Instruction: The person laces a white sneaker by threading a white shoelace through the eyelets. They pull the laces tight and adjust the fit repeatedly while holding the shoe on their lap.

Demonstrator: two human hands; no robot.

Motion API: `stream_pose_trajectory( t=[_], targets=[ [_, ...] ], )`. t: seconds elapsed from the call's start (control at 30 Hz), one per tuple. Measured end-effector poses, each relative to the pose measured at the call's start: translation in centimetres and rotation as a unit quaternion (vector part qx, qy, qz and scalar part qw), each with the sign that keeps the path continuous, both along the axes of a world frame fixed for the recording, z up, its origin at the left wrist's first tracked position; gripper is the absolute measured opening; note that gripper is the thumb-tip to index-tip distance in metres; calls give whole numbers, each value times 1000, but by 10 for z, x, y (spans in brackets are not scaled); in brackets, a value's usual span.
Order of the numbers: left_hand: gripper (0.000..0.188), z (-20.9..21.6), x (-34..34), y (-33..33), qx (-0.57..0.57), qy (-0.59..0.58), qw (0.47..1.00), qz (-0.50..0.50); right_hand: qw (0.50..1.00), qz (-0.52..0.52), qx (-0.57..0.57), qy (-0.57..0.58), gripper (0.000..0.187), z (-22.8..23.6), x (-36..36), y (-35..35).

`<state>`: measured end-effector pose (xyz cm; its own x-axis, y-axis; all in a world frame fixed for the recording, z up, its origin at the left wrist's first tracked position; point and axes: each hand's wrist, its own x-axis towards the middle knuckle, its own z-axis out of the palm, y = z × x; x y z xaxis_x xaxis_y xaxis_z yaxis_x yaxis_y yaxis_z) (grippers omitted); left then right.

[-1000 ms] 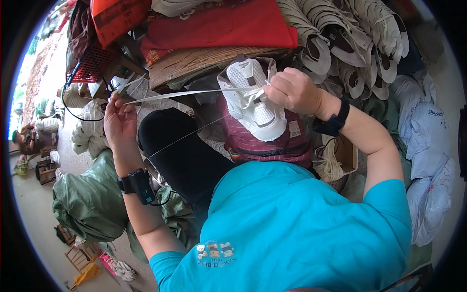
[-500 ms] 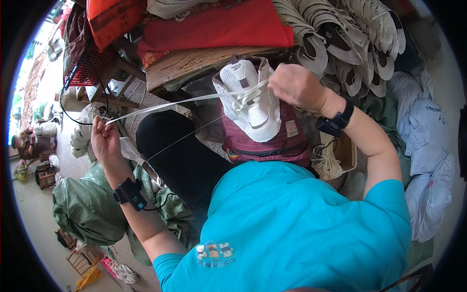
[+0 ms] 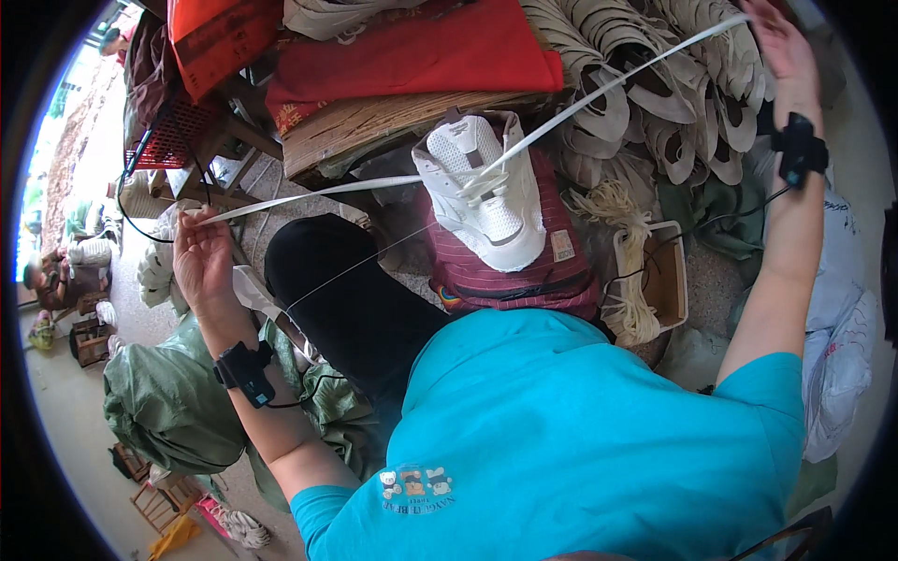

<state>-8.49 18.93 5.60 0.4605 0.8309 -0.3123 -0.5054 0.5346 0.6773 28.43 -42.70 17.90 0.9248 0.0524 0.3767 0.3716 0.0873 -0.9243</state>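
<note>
A white shoe upper [image 3: 486,192] with a mesh toe lies on the maroon striped cloth [image 3: 505,285] over my lap, its toe pointing toward me. A flat white shoelace [image 3: 599,94] runs through its lower eyelets, pulled taut to both sides. At the left, my left hand [image 3: 202,252] pinches one end of the lace between closed fingers. My right hand [image 3: 784,47] is raised far out at the upper right, closed on the other end. A thin thread [image 3: 360,266] crosses my black-clad leg.
Rows of stacked pale shoe uppers [image 3: 655,84] hang at the far right. Beside my lap, a bundle of cream laces [image 3: 636,271] hangs over an open box [image 3: 675,290]. Ahead is a wooden bench [image 3: 374,129] with red cloth [image 3: 421,61]. Green sacks [image 3: 173,393] lie at left.
My right hand has swept from beside the shoe upper out to the upper right, drawing the lace long on that side. My left hand has stayed nearly still.
</note>
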Motion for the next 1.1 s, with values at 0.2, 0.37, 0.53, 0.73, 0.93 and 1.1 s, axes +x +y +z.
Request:
stream_pose_trajectory(
  t=[0.2,0.37,0.53,0.73,0.93,1.1],
  targets=[
    [17,-48,-49,91,37,-117,987,-102,989,-120,80,18,27,-28,45,-61],
    [17,-19,-10,13,213,61,972,-79,974,53,-207,80,29,-106,-65,65],
    [21,-23,38,-126,344,187,878,-275,928,276,-212,131,14,-164,-143,151],
    [17,-67,55,-200,323,137,835,-424,899,256,-350,64,10,-174,-176,178],
    [20,-77,53,-218,337,171,803,-461,870,254,-422,24,14,-165,-179,178],
    [21,-59,51,-217,307,220,800,-466,807,222,-546,-40,14,-146,-179,188]
  ],
)
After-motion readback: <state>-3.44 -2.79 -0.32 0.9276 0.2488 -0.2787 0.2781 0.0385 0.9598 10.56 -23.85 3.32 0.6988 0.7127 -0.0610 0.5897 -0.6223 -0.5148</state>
